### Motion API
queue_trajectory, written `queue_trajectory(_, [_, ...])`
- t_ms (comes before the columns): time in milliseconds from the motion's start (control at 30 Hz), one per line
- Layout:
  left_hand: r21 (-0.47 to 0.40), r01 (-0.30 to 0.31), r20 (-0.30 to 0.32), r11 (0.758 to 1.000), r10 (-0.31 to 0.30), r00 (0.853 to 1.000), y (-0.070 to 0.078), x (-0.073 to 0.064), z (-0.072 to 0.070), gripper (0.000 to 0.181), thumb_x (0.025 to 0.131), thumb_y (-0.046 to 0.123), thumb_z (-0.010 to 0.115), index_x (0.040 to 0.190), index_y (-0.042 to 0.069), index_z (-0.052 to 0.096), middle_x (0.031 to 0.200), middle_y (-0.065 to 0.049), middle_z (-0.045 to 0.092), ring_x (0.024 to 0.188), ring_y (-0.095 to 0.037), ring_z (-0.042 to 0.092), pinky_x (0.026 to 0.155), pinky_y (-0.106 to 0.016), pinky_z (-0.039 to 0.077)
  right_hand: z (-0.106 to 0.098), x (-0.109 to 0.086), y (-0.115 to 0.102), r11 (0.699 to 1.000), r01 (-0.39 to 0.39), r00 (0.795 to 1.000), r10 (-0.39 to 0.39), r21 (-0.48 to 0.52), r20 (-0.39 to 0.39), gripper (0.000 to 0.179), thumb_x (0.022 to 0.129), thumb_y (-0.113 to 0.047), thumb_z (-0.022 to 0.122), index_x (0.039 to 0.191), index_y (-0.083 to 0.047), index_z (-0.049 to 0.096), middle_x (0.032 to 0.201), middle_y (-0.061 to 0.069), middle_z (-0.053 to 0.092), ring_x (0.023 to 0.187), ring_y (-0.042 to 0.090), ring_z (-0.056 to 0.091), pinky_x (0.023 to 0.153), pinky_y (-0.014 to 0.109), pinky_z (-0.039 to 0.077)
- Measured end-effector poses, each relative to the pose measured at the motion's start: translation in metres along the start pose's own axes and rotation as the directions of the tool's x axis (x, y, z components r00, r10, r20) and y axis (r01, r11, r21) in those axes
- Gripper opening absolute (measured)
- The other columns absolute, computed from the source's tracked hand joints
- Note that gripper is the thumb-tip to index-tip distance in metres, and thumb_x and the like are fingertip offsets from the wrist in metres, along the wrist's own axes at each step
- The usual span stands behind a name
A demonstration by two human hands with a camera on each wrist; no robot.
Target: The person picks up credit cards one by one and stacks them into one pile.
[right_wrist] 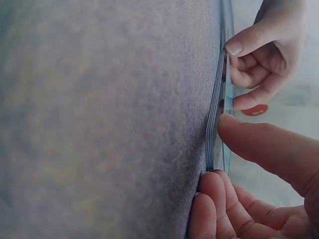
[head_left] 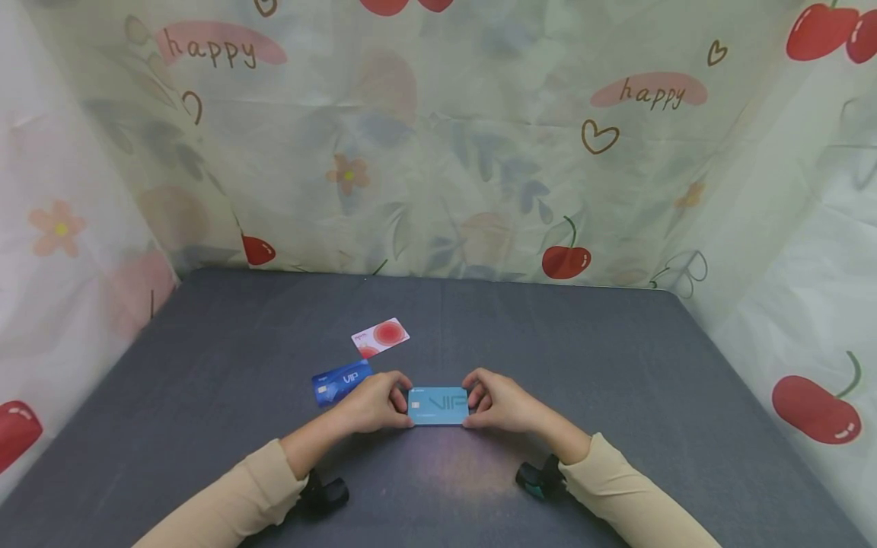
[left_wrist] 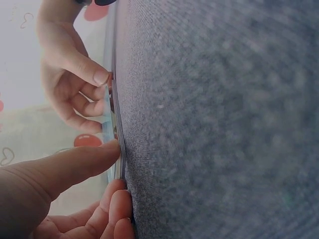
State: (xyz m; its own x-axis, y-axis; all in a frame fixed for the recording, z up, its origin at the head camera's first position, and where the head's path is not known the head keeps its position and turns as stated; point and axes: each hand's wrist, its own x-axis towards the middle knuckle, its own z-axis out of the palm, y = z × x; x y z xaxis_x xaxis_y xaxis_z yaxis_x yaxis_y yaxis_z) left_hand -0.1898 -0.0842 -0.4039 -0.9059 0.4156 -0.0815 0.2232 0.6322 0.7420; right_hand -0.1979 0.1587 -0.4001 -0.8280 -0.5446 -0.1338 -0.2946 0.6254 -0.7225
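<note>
Two bare hands on a small stack of thin flat cards (right_wrist: 212,127), topped by a light-blue rectangular plastic card (head_left: 428,415) printed "VIP" and bearing a pale chip-like square. The stack lies level between the hands, near the middle of a dark grey cloth-covered table (head_left: 617,365); whether its underside touches the cloth cannot be told. The left hand (head_left: 375,402) is partly closed, its thumb and fingers gripping the stack's left end, with the thumb at the near corner. The right hand (head_left: 505,403) mirrors it at the right end, likewise partly closed, thumb at the near corner and curled fingers about the short side. In both wrist views, the card edges appear as closely layered parallel lines. Beside the left hand, and partly hidden by it, lies a dark-blue glossy card (head_left: 334,386), also marked "VIP"; beyond this lies a pink-and-white card with red circles (head_left: 381,336), set at a slant. Beige sleeves (head_left: 240,487) cover the forearms, and a black device (head_left: 329,495) shows below each wrist. Behind the table hangs a pale curtain (head_left: 438,99) patterned with cherries, flowers, hearts and the word "happy"
</note>
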Motion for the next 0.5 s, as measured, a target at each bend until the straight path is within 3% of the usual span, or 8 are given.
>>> queue_trajectory(500, [0.015, 0.021, -0.013, 1.0, -0.02, 1.0, 0.002, 0.001, 0.001, 0.047, 0.067, 0.01, 0.079, 0.106, -0.002, 0.057, 0.07, -0.001, 0.057, 0.06, -0.011, 0.049, 0.054, -0.02, 0.042, 0.0005, 0.0005, 0.001, 1.0, 0.003, 1.0, -0.003, -0.012, 0.002, 0.048, 0.075, -0.014, 0.073, 0.114, 0.0, 0.048, 0.089, 0.008, 0.056, 0.073, 0.012, 0.057, 0.062, 0.02, 0.046])
